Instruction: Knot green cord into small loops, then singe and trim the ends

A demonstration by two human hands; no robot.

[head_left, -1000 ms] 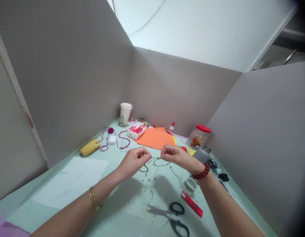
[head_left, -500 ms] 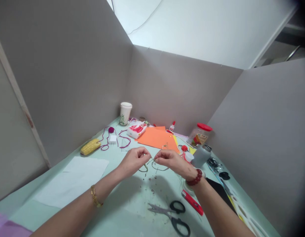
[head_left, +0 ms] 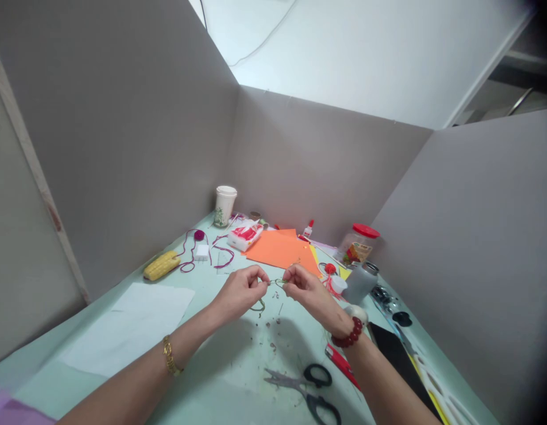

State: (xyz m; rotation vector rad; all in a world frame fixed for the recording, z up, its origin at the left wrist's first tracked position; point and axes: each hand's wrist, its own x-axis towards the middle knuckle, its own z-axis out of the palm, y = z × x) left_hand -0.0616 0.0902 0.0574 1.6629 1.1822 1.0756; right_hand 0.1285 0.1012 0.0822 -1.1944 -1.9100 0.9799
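A thin green cord (head_left: 277,281) stretches across the small gap between my two hands, with a little loop in it. My left hand (head_left: 241,293) is closed, thumb and finger pinching one end; a curved piece of green cord (head_left: 259,306) hangs below it. On the other side my right hand (head_left: 309,295) pinches the cord too, at the height of the left. Both hands are above the table. Small brownish bits (head_left: 273,345) lie scattered beneath them. Nearer to me, open black-handled scissors (head_left: 302,386) lie beside a red utility knife (head_left: 341,365).
White paper (head_left: 131,324) and a yellow corn cob (head_left: 161,265) lie left. Behind are purple yarn (head_left: 224,255), a tissue pack (head_left: 245,236), orange paper (head_left: 277,248) and a white cup (head_left: 224,206). Rightward stand a grey bottle (head_left: 360,283) and a red-lidded jar (head_left: 357,243). Grey panels (head_left: 317,153) enclose the table.
My right hand has shifted slightly right and up, widening the gap, and the cord's loop now shows between the fingers. My left hand has barely moved.
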